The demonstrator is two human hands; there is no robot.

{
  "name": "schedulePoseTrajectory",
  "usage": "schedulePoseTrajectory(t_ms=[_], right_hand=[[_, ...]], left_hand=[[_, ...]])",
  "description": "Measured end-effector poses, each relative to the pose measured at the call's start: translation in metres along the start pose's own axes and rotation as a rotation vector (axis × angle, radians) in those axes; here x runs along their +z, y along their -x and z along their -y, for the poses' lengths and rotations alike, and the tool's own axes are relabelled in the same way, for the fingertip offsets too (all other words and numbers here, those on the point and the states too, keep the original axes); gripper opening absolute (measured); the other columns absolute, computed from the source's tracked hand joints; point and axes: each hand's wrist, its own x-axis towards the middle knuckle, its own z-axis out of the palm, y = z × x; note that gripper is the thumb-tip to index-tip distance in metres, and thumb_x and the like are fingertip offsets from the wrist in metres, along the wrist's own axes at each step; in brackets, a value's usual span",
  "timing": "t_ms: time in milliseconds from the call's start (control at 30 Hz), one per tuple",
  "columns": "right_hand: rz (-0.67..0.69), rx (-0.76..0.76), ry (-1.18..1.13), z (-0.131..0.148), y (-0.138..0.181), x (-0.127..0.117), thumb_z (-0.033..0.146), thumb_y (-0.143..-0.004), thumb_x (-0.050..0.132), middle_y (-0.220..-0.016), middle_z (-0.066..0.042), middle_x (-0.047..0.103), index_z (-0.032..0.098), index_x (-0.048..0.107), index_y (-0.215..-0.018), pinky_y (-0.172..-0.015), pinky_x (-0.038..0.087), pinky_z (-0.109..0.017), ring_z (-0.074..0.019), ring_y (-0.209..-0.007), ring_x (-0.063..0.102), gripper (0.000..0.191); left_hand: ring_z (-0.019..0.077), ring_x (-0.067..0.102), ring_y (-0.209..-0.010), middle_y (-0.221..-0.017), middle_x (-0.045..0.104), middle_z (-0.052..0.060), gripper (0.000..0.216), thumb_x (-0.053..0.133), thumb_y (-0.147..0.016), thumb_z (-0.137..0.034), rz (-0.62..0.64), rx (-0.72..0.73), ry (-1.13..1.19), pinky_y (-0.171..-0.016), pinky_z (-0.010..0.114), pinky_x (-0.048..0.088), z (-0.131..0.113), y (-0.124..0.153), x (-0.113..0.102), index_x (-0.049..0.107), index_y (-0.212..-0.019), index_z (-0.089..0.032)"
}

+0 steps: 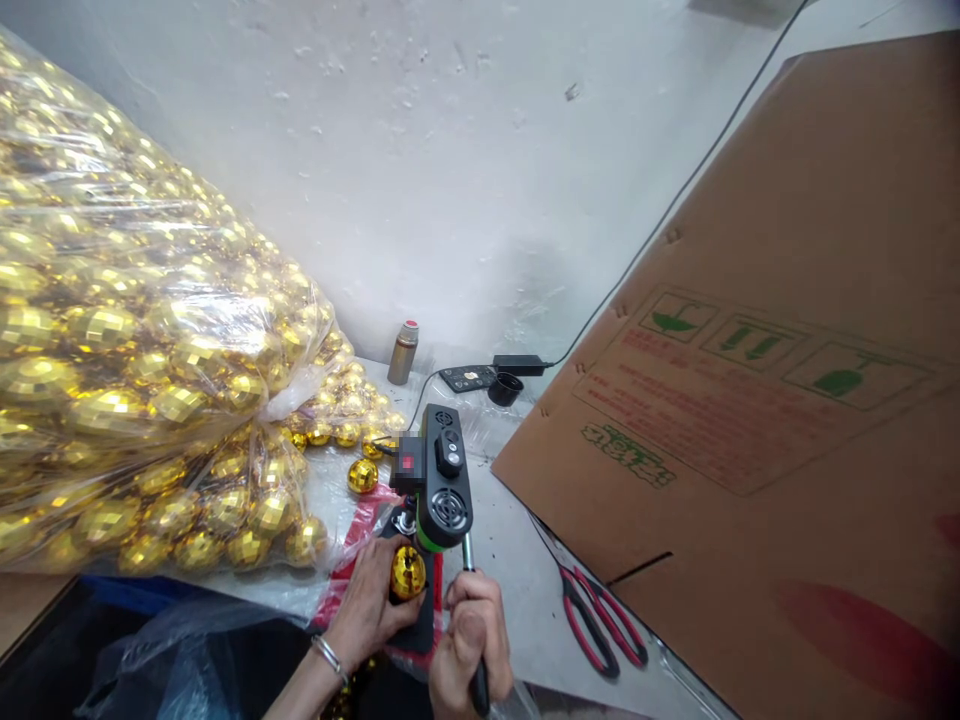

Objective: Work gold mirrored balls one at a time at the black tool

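Observation:
My left hand, with a silver bangle at the wrist, is closed around a shiny gold faceted ball. The ball sits just below the head of a black bench press machine with round vents and a green band. On the right, my right hand wraps round the black-gripped lever handle of the machine. Another gold ball rests on the table to the left of the machine. The ball's underside and the machine's base are partly hidden by my left hand.
A large clear bag of gold balls fills the left side. On the right stands a big cardboard box, with red-handled scissors in front. Against the wall are a thermos, a black power adapter and a black cup.

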Motion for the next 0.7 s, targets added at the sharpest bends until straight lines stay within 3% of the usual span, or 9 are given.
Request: schedulePoseTrajectory(t_ms=[700], right_hand=[[-0.010, -0.009, 0.025, -0.0052, 0.0076, -0.0024, 0.020, -0.105, 0.037, -0.070, 0.005, 0.052, 0.022, 0.046, -0.071, -0.084, 0.047, -0.030, -0.0111, -0.061, 0.050, 0.035]], left_hand=[[0.0338, 0.064, -0.100, -0.106, 0.068, 0.011, 0.047, 0.074, -0.071, -0.021, -0.008, -0.009, 0.001, -0.089, 0.051, 0.052, -0.0002, -0.0012, 0.0008, 0.064, -0.117, -0.019]])
